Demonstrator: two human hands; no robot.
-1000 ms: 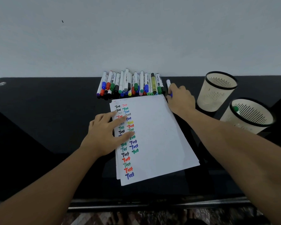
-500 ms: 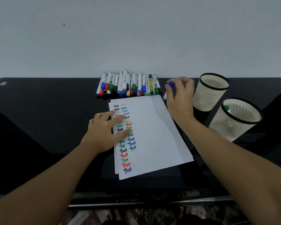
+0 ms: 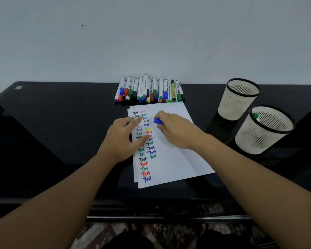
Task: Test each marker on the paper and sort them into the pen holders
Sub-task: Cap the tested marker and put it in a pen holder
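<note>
The left hand (image 3: 123, 139) lies flat on the paper (image 3: 171, 159), fingers spread. The right hand (image 3: 176, 131) pinches a blue marker (image 3: 158, 121) over the sheet's far part.

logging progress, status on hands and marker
Left hand flat on paper. Right hand grips blue marker, cap on. Nothing blocking.

Home desk, seemingly; black glass table (image 3: 61, 133), bare wall (image 3: 151, 36), patterned floor (image 3: 104, 234).

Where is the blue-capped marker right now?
The blue-capped marker is gripped in the right hand above the upper part of the paper, just right of the left hand pressing the sheet.
</note>
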